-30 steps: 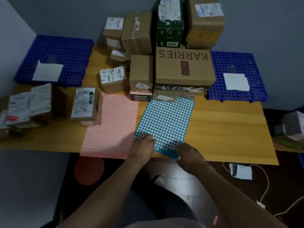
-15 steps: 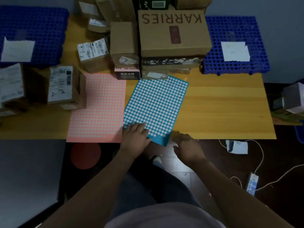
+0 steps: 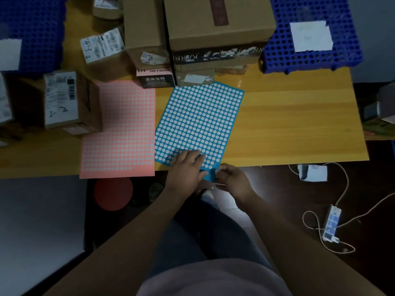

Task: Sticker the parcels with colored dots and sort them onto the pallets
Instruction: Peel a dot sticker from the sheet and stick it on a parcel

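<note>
Both hands are at the near end of the blue sticker sheet (image 3: 198, 124), which lies on the table (image 3: 288, 124) at the middle of its front edge. Left hand (image 3: 185, 167): fingers straight and flat, pressing the sheet down just inside that edge. Right hand (image 3: 233, 180): fingers curled, thumb and forefinger closed on the sheet's near right corner, which overhangs the front edge (whether a dot has come free cannot be told). The sheet's long axis runs away from the person towards the back edge, with the far end swung somewhat right and stopping just short of the stacked parcels (image 3: 218, 24). A pink sticker sheet (image 3: 119, 129) lies alongside on the left. Judgement: the step in hand is peeling a blue dot. The governing relation is that every parcel lies beyond the sheet's far end or to its left, none to its right. The labelled parcel (image 3: 62, 99) towards the left end of the table is nearer the left hand, but that hand is occupied as hold-down, so the right hand would need to reach across the sheet. The left pallet (image 3: 38, 22) and right pallet (image 3: 346, 52) sit at the back corners, well apart from both hands.
</note>
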